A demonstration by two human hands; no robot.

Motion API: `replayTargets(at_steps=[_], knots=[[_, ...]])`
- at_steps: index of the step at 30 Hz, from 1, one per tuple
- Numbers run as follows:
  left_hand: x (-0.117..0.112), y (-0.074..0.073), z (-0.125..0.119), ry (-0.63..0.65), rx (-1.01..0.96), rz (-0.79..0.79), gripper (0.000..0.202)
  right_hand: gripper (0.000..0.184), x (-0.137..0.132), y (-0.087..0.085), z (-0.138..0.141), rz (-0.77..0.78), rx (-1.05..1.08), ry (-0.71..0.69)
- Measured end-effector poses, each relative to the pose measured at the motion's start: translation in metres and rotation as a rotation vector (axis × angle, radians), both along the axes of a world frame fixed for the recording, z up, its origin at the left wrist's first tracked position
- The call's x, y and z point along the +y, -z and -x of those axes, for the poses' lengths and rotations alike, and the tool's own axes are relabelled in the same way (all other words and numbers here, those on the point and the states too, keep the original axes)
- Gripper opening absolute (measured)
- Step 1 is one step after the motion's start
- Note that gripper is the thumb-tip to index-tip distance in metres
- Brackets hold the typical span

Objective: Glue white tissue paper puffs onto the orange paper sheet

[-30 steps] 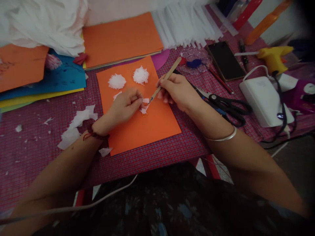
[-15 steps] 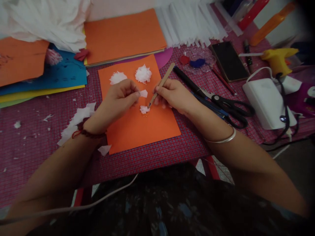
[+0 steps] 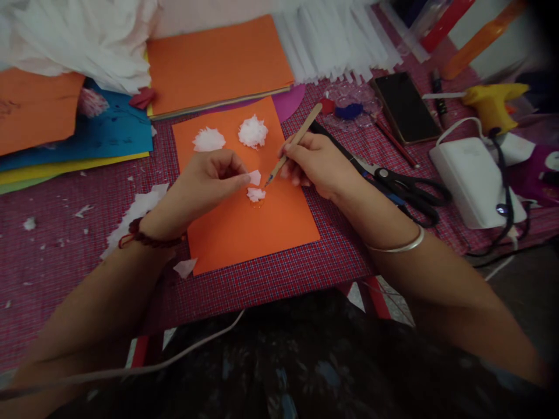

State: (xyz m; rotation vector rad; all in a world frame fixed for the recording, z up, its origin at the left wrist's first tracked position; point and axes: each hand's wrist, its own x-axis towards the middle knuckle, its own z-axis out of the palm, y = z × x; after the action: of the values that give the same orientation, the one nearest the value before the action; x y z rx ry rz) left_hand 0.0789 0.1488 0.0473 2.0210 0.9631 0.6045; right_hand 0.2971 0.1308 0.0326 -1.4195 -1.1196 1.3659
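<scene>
An orange sheet of paper [image 3: 257, 238] lies on the table in front of me, bearing two white tissue-paper pompoms [image 3: 252, 131] near its far edge. Between thumb and fingers, my left hand [image 3: 203, 183] pinches a small piece of white tissue paper [image 3: 254, 177]. My right hand [image 3: 317, 163] grips a flat wooden stick [image 3: 302, 131] like a pen, its dark tip pointing down. Just below that tip sits a small white tissue tuft [image 3: 255, 194] on the orange sheet, with a shiny ring-like mark at its near side.
Black-handled scissors [image 3: 410, 189], a phone [image 3: 406, 107], a yellow glue gun [image 3: 493, 107] and a white power box [image 3: 474, 183] lie to the right. Torn tissue [image 3: 135, 215] and scraps are at left. Behind stand an orange paper stack [image 3: 218, 64] and white strips [image 3: 336, 43].
The stick's tip has lifted off the tissue tuft, and my right hand has shifted slightly up and right. My left hand keeps its pinch on the tissue piece, slightly lower.
</scene>
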Motion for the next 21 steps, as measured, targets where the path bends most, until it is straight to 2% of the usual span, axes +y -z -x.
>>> replayTargets(at_steps=[3, 5, 7, 10, 15, 21], knots=[[-0.009, -0.004, -0.005, -0.058, 0.064, -0.219, 0.02, 0.023, 0.001, -0.007, -0.005, -0.02, 0.003, 0.048], [-0.013, -0.003, -0.008, 0.025, 0.122, -0.454, 0.019, 0.026, 0.001, -0.013, -0.008, -0.016, 0.006, 0.07], [-0.014, 0.001, -0.011, 0.19, 0.229, -0.597, 0.019, 0.028, 0.0, -0.019, -0.011, -0.019, 0.007, 0.083], [-0.01, 0.005, -0.01, 0.362, 0.373, -0.645, 0.022, 0.029, -0.004, -0.025, -0.014, -0.043, 0.004, 0.055], [-0.005, 0.006, -0.006, 0.397, 0.446, -0.721, 0.026, 0.031, -0.009, -0.027, -0.008, -0.014, -0.055, -0.072], [-0.009, 0.008, -0.007, 0.444, 0.444, -0.674, 0.027, 0.035, -0.009, -0.026, 0.0, 0.043, -0.107, -0.096]])
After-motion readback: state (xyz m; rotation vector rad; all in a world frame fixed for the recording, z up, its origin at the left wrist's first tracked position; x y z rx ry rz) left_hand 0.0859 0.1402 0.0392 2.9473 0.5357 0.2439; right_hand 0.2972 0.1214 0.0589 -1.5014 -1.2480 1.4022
